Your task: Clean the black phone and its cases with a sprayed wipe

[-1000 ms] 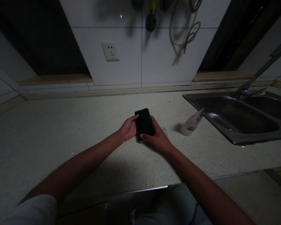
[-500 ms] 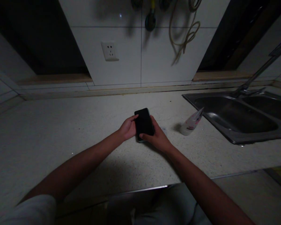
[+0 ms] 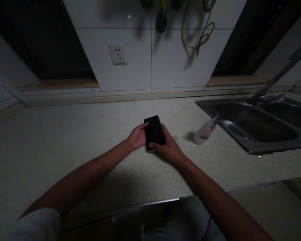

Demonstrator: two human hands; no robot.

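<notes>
Both hands grip a dark smartphone [image 3: 155, 132] over the pale speckled countertop [image 3: 110, 117], its black screen facing up. My left hand [image 3: 137, 136] is closed on the phone's left side, thumb on the upper left edge. On the right side my right hand [image 3: 168, 144] is closed round it, with the thumb across the lower screen. The fingers under the phone are hidden. A small pale flat item [image 3: 175, 138] with dark marks shows partly behind my right hand; its kind is unclear. Further right, a white squeeze tube [image 3: 205, 131] with pink markings stands tilted on its cap.
A double steel sink [image 3: 253, 125] with a tall faucet [image 3: 278, 78] is set into the counter at right. On the tiled wall behind are a power socket [image 3: 117, 54] and a hanging looped cord [image 3: 199, 42]. The counter's front edge [image 3: 160, 202] runs close to my body.
</notes>
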